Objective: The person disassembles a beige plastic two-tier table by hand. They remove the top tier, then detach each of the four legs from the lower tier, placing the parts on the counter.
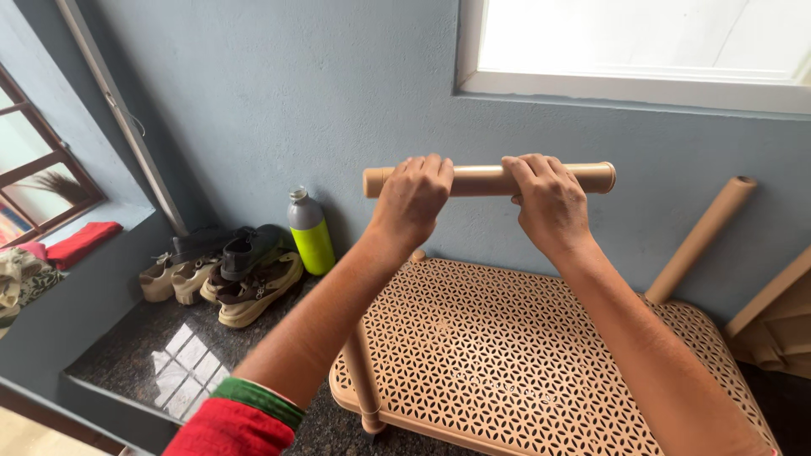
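blue-grey wall and a dark speckled floor are framing a tan plastic shelf [524, 355] with a lattice top. left hand [411, 201] and right hand [551, 203] are holding a smooth tan tube [486, 179] level above it, fingers clamped around it. gripping evenly and keeping it straight is likely helping.

the only package in view was a bottle [309, 230] standing on the dark floor against the blue-grey wall, just beside a heap of shoes [226, 272]: cylindrical, grey above, lime green below, silvery cap.
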